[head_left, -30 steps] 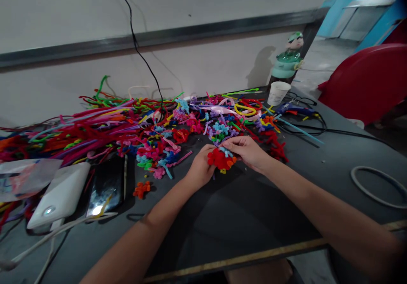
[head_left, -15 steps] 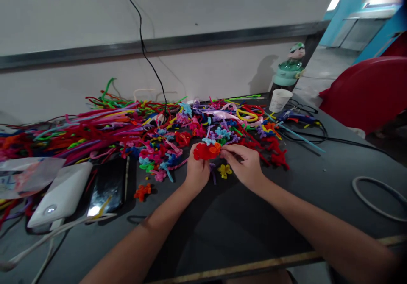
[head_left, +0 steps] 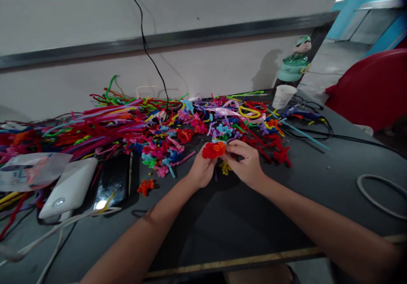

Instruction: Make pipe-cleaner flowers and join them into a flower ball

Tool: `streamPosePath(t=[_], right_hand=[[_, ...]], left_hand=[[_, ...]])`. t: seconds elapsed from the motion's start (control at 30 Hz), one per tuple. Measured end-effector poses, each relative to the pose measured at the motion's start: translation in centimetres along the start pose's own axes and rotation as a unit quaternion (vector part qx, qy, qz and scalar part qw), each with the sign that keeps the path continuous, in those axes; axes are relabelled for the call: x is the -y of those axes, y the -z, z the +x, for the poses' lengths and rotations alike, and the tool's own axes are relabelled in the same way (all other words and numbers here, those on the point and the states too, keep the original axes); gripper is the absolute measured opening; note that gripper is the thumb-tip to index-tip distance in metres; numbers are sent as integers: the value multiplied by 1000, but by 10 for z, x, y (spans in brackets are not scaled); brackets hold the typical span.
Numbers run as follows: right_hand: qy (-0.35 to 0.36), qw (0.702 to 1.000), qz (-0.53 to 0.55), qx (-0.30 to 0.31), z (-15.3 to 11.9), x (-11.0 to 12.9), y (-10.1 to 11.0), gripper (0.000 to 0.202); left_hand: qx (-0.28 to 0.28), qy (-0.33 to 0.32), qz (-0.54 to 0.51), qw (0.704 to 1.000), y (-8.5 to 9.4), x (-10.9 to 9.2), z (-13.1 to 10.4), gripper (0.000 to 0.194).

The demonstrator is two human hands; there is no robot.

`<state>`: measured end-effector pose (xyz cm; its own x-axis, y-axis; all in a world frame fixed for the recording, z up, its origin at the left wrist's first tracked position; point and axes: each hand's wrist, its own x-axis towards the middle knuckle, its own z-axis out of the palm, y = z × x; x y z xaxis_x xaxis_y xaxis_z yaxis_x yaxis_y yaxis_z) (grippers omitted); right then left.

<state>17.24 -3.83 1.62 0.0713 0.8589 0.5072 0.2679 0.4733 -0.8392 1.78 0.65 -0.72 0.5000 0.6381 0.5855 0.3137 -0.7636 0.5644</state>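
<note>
Held over the dark table is a red and orange pipe-cleaner flower (head_left: 213, 150), its petals facing up. My left hand (head_left: 202, 169) is closed around it from below and the left. From the right, my right hand (head_left: 246, 161) pinches at the flower's orange side; its fingertips are partly hidden. A yellow pipe-cleaner flower (head_left: 225, 168) lies on the table just under my hands, partly covered by them. Left of my left hand rests a small orange pipe-cleaner flower (head_left: 146, 187).
Behind my hands spreads a heap of coloured pipe cleaners (head_left: 104, 121). At left are a white power bank (head_left: 70, 186), a black phone (head_left: 111, 182) and cables. A paper cup (head_left: 284, 96), a glue gun (head_left: 300, 113) and a green bottle (head_left: 293, 65) stand or lie at right.
My right hand has closed in on my left, and both now meet at the red and orange flower. The yellow flower has become partly covered. The view has shifted slightly.
</note>
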Motion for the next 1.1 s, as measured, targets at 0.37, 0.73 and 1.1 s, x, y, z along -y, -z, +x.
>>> streamPosePath(t=[0.37, 0.73, 1.1], right_hand=[[-47, 996, 54, 56, 7, -7, 1, 30], [-44, 994, 70, 72, 9, -9, 13, 26], [-65, 994, 54, 72, 14, -22, 26, 38]], left_hand=[[-50, -28, 56, 997, -6, 3, -3, 22], [-2, -83, 31, 996, 3, 3, -2, 20], [45, -213, 195, 956, 13, 2, 2, 23]])
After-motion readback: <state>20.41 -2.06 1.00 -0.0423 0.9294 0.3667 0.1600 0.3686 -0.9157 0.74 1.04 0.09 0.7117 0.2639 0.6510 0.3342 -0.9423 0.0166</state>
